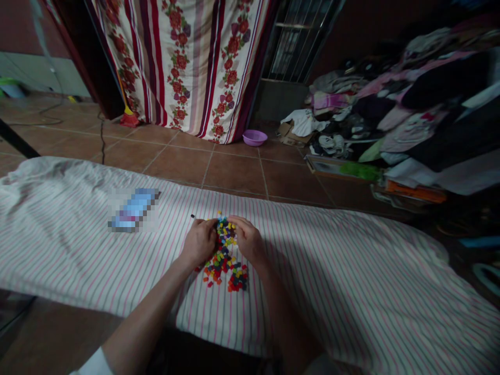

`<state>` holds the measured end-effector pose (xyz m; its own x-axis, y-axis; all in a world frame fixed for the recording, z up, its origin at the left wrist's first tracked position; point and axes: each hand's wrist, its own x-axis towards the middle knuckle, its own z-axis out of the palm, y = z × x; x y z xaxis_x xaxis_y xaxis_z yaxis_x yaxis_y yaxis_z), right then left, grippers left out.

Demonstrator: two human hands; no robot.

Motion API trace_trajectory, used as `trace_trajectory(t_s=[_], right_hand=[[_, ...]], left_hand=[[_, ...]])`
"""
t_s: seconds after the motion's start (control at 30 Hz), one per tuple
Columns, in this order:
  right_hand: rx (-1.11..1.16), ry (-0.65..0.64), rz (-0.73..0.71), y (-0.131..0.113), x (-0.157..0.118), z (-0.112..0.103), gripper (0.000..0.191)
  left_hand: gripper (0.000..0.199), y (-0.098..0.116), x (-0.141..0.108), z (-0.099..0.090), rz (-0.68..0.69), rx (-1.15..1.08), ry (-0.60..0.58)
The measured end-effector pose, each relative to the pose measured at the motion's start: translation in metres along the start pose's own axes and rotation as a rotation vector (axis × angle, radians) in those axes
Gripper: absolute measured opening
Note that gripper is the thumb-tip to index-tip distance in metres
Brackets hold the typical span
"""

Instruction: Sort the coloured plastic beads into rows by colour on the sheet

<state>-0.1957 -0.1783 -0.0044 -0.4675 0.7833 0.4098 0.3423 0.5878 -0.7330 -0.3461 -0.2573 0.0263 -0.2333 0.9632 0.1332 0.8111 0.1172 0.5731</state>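
Small coloured blocks (223,258) lie in a loose pile on the striped cloth (332,271), in red, orange, yellow, green and blue. Against the pile's upper left side rests my left hand (200,242), its fingers curled in; what they hold, if anything, is hidden. My right hand (249,239) is at the upper right side, with its fingers stretched toward the top of the pile and touching blocks there. Some blocks sit between the two hands. One dark block (192,215) lies apart, just above my left hand.
A blurred-out, phone-like object (135,210) lies on the cloth to the left. Beyond the cloth are a tiled floor, a floral curtain (179,67), a purple basin (254,138), a red broom (129,119) and a heap of clothes (390,104) at the right.
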Motion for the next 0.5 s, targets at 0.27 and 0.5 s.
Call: trace_trajectory(t_s=[0.27,0.5], right_hand=[[-0.235,-0.043,0.01,0.004,-0.007,0.0,0.05],[0.071,-0.139,0.079,-0.005,-0.006,0.001,0.058]], left_hand=[[0.063,0.002,0.0,0.008,0.078,0.06,-0.06],[0.071,0.007,-0.002,0.018,0.114,-0.049,-0.067]])
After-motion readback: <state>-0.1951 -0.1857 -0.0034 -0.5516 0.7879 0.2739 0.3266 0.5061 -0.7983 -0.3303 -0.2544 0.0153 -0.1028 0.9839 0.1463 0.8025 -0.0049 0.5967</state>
